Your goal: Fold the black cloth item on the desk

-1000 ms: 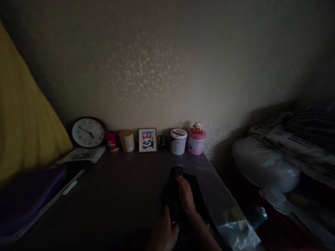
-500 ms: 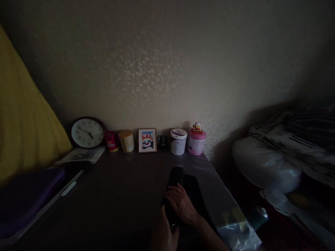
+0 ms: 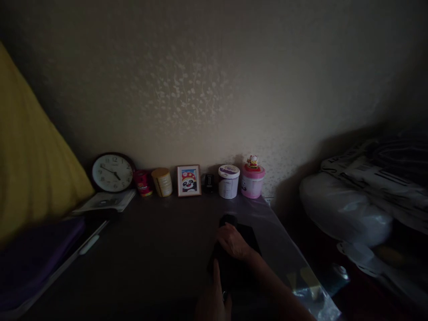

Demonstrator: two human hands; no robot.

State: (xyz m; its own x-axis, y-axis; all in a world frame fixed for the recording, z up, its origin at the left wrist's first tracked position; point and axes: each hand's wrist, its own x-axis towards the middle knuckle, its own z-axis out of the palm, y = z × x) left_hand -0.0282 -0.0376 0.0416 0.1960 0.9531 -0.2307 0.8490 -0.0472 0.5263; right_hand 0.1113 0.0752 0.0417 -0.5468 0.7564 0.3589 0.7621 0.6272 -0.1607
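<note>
A long black object (image 3: pixel 228 219), too dark for me to tell its kind, lies at the right part of the dark table. Across its far part is my right hand (image 3: pixel 233 241), closed over it with the fingers curled to the left side. My left hand (image 3: pixel 214 296) grips the near end, its index finger stretched along the left edge and its thumb on the right. Between that thumb and finger shows a small shiny ring-like spot (image 3: pixel 224 295). Beneath and to the right, a flat black piece (image 3: pixel 250 236) spreads on the table; whether it is joined to the object I cannot tell.
Along the wall stand a clock (image 3: pixel 113 173), a red tin (image 3: pixel 143 183), a yellow-lidded canister (image 3: pixel 162 183), a picture frame (image 3: pixel 189 180), a white tub (image 3: pixel 229 183) and a pink tub (image 3: pixel 253 183). A purple case (image 3: pixel 40 258) lies left. Plastic-wrapped bundles (image 3: pixel 347 209) fill the right.
My right hand has slid farther along the black object, away from me, and covers more of its far part. My left index finger now points forward along the edge.
</note>
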